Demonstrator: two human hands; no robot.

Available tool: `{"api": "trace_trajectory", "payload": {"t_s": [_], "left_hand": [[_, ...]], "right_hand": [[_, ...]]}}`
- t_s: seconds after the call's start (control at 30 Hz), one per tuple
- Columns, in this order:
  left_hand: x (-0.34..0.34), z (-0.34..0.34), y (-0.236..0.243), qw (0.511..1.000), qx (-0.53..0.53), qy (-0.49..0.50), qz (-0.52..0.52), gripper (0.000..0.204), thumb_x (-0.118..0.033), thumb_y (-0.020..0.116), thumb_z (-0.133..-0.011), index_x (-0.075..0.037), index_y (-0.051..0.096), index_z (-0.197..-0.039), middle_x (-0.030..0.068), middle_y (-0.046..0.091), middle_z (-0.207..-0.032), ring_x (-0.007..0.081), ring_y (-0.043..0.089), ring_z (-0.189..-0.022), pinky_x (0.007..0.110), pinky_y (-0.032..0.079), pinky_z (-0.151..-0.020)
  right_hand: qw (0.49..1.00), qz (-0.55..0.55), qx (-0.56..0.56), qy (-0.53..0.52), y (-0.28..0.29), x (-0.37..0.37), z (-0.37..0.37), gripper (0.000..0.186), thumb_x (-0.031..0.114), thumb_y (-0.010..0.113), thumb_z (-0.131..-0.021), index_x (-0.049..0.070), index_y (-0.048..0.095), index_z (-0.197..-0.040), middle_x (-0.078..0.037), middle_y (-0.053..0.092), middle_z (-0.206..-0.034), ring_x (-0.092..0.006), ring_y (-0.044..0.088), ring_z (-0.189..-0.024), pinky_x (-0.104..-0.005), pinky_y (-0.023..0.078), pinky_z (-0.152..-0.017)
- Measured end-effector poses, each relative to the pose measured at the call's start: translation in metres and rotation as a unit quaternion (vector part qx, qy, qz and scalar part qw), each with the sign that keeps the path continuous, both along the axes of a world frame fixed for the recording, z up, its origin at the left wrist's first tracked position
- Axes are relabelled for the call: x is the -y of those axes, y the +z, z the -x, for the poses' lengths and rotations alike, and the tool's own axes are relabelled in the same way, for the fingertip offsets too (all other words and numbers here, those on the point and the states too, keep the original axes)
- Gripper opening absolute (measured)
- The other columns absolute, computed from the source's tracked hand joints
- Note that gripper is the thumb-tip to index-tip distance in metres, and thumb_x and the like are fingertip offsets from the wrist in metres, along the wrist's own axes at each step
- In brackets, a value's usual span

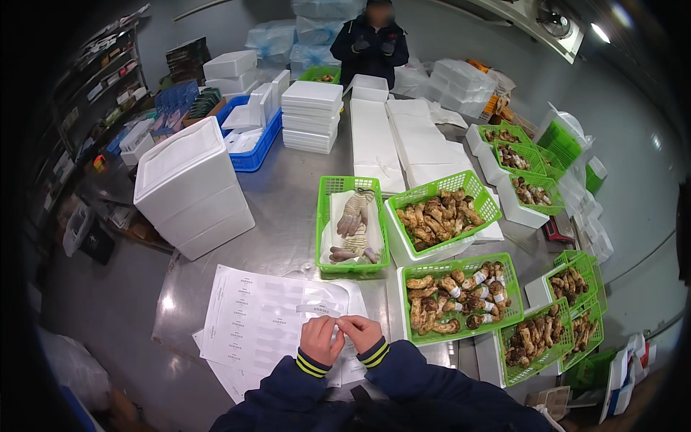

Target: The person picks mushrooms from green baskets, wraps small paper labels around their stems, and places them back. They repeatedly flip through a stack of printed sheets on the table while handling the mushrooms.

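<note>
- Meeting at the fingertips: left hand [322, 340] and right hand [360, 333], bare, fingers pinched close together; whether a label is caught between them, cannot tell.
- Label sheets [259, 309]: overlapping on the metal table [288, 187], beneath and left of the hands.
- White label strip [314, 309]: just beyond the left hand; loose or attached, unclear.
- Glove basket [322, 223], green: directly beyond the sheets, blocking the space ahead; gloves [353, 219] inside on white lining.
- Near mushroom basket [515, 295], green: close by the right hand, limiting that side; some mushrooms banded white.
- Far mushroom basket [484, 194], green: behind it, tilted, heaped.
- Foam box stack [191, 191], white: left, beyond the sheets.
- Blue crate [252, 160] and foam lid stack [311, 119]: farther back, side by side.
- Co-worker [371, 47], dark jacket: far end.
</note>
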State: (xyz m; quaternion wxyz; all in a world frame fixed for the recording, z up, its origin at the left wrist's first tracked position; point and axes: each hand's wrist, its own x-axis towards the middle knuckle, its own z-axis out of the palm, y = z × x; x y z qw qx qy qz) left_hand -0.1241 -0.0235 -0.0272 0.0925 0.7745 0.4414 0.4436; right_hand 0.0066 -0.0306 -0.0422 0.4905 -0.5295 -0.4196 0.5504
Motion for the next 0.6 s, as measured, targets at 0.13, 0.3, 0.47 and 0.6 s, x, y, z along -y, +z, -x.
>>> {"api": "trace_trajectory", "payload": {"t_s": [0.13, 0.3, 0.47, 0.6], "left_hand": [[0.002, 0.001, -0.002, 0.999, -0.014, 0.007, -0.029, 0.024, -0.004, 0.063, -0.066, 0.0, 0.059, -0.09, 0.0101, 0.056, -0.085, 0.0265, 0.054, -0.076, 0.037, 0.04, -0.068], [0.004, 0.007, -0.001, 0.999, -0.031, 0.004, -0.045, 0.032, 0.0, 0.062, -0.063, -0.001, 0.061, -0.095, 0.0087, 0.056, -0.085, 0.0263, 0.054, -0.076, 0.036, 0.04, -0.07], [0.008, 0.015, -0.002, 0.998, -0.05, 0.007, -0.032, 0.033, -0.001, 0.062, -0.063, -0.003, 0.061, -0.096, 0.0086, 0.056, -0.087, 0.026, 0.053, -0.079, 0.037, 0.039, -0.073], [0.008, 0.016, 0.0, 0.998, -0.049, -0.005, -0.025, 0.035, -0.001, 0.061, -0.063, -0.003, 0.061, -0.098, 0.0082, 0.056, -0.088, 0.0255, 0.053, -0.081, 0.037, 0.039, -0.074]], "right_hand": [[0.998, 0.043, -0.043, -0.013, -0.009, -0.003, 0.0, 0.02, 0.016, 0.062, -0.083, -0.002, 0.065, -0.089, -0.004, 0.062, -0.078, -0.0084, 0.055, -0.072, -0.0216, 0.045, -0.067], [0.996, 0.059, -0.061, 0.006, -0.016, -0.007, 0.0, 0.021, 0.018, 0.061, -0.084, -0.002, 0.064, -0.087, -0.003, 0.06, -0.074, -0.0082, 0.053, -0.068, -0.021, 0.043, -0.063], [0.991, 0.086, -0.099, -0.009, -0.009, -0.009, 0.007, 0.019, 0.016, 0.062, -0.082, -0.003, 0.064, -0.081, -0.002, 0.058, -0.068, -0.0067, 0.05, -0.063, -0.0199, 0.04, -0.059], [0.993, 0.069, -0.1, -0.013, -0.015, -0.01, 0.003, 0.017, 0.014, 0.061, -0.082, -0.003, 0.063, -0.08, -0.002, 0.059, -0.069, -0.0072, 0.051, -0.064, -0.0203, 0.041, -0.06]]}}
